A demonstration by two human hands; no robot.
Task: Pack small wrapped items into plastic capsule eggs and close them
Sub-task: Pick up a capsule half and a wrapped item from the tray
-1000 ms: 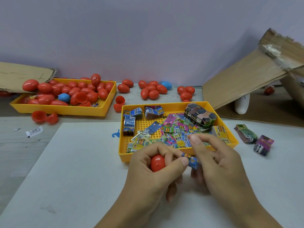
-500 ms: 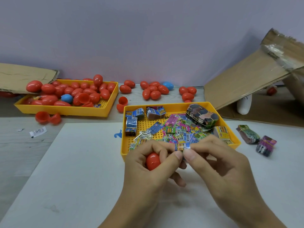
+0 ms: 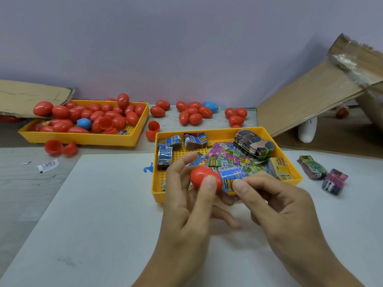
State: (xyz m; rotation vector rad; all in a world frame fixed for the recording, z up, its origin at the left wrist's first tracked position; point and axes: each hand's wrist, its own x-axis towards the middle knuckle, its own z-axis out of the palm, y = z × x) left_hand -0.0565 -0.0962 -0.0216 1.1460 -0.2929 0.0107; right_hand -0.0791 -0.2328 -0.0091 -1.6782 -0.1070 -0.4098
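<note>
The left hand [image 3: 186,204] grips a red plastic capsule egg [image 3: 204,179] above the near edge of a yellow plastic tray [image 3: 219,132] of small wrapped packets. The right hand [image 3: 275,204] pinches a blue wrapped packet [image 3: 230,179] beside it, perhaps touching. The far-left yellow tray [image 3: 83,139] holds red eggs.

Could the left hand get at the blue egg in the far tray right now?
Probably not as things stand: the left hand is gripping a red egg, and the blue egg is hemmed in by red eggs in the far tray.
</note>
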